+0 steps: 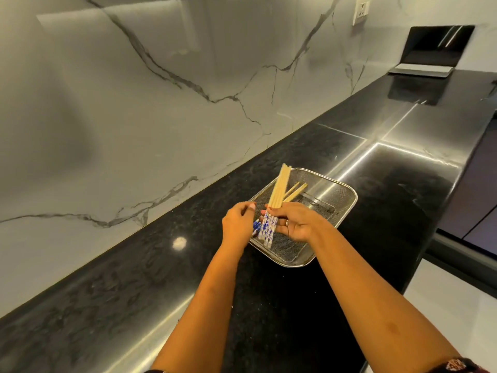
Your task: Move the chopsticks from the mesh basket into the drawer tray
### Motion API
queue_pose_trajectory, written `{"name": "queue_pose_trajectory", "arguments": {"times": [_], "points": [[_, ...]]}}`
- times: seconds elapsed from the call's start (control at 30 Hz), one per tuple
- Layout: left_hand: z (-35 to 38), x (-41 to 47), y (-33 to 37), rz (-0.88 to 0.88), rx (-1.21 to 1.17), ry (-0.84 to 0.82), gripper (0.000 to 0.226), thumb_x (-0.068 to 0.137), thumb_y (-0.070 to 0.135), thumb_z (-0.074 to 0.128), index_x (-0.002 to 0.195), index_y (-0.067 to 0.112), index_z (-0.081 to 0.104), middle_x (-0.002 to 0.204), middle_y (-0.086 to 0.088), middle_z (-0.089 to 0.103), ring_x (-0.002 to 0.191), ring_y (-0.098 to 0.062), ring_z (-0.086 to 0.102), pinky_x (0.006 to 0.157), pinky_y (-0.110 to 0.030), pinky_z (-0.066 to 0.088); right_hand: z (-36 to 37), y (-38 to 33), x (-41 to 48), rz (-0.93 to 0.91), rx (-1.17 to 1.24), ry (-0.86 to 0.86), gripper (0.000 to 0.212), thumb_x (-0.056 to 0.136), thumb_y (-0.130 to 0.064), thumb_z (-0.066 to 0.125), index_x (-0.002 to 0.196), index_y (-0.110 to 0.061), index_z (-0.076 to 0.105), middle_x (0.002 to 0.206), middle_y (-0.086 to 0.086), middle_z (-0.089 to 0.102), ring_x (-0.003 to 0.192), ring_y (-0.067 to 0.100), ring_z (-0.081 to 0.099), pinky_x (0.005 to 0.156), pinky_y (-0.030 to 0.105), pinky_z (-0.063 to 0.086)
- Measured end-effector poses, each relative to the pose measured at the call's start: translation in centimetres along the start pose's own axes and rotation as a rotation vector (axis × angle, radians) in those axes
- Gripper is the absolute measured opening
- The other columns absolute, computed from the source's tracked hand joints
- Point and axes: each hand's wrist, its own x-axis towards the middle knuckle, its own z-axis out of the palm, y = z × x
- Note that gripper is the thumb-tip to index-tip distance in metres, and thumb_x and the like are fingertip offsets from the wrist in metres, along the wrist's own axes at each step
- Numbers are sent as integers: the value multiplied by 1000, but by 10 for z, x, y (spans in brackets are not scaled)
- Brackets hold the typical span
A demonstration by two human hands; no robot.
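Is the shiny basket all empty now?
No, two loose pale wooden chopsticks lie inside the silver mesh basket, beside the bundle of blue-patterned chopsticks that the right hand grips.

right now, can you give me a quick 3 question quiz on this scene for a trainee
1. True or false: the mesh basket stands on the black countertop.
2. Which hand grips the bundle of chopsticks? A) the left B) the right
3. Fill in: the bundle's near ends are patterned white and ____.

Key: 1 true. 2 B, the right hand. 3 blue.
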Motion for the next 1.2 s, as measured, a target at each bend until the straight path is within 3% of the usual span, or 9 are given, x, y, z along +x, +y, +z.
{"name": "queue_pose_trajectory", "arguments": {"times": [0.1, 0.23, 0.4, 0.53, 0.63, 0.77, 1.03, 1.2], "points": [[-7, 0, 10, -153, -344, -98, 29, 96, 32, 46, 109, 13, 64, 106, -9, 67, 99, -23, 63, 91, -38, 50, -1, -7, -14, 39, -171, -214, 15, 94, 3, 49, 101, -2, 61, 76, 9, 75, 67, 17, 74, 58, 29, 62], [-12, -5, 21, -274, -744, -323, 25, 97, 29, 44, 105, 13, 61, 93, -3, 72, 88, -20, 69, 76, -38, 56, 4, -12, -28, 112, -452, -437, 19, 93, 1, 51, 107, -5, 63, 88, 11, 74, 78, 19, 74, 67, 31, 62], [-12, -8, 25, -295, -1004, -267, 17, 97, 13, 43, 100, 10, 59, 83, -3, 76, 76, -17, 74, 61, -31, 59, 8, -8, -40, 79, -506, -426, 15, 92, -4, 57, 105, -3, 65, 85, 11, 75, 76, 18, 74, 65, 26, 61], [-21, -7, 23, -303, -1183, -134, 16, 98, 12, 41, 97, 11, 57, 91, -7, 71, 79, -20, 71, 68, -35, 55, 15, 21, -49, -81, -348, -175, 31, 93, -26, 59, 103, 2, 68, 77, 14, 73, 64, 16, 71, 63, 27, 58], [-27, -9, 22, -274, -1250, -38, 16, 98, 13, 41, 99, 11, 56, 96, -6, 69, 82, -19, 70, 67, -34, 55, 23, 50, -54, -131, 53, -50, 39, 96, -40, 49, 95, -5, 67, 79, 12, 73, 67, 19, 70, 62, 29, 59], [-21, -24, 24, -245, -1266, -8, 16, 97, 15, 43, 102, 13, 58, 97, -5, 70, 82, -17, 72, 69, -33, 56, 29, 65, -55, -214, 496, 67, 49, 97, -49, 37, 99, -6, 60, 91, 14, 68, 80, 24, 66, 78, 36, 54], [7, -60, 43, -182, -1293, -14, 17, 96, 14, 44, 106, 13, 57, 98, -7, 71, 83, -19, 74, 70, -34, 57, 11, 60, -78, -293, 615, 90, 61, 93, -61, 32, 106, -8, 61, 86, 9, 75, 79, 23, 72, 65, 31, 55], [38, -89, 56, -252, -1294, -105, 16, 96, 15, 45, 100, 12, 59, 89, -6, 76, 84, -21, 74, 65, -34, 59, -11, 59, -99, -327, 714, 41, 66, 92, -64, 32, 110, -7, 60, 86, 13, 76, 81, 28, 74, 70, 36, 59]]}}
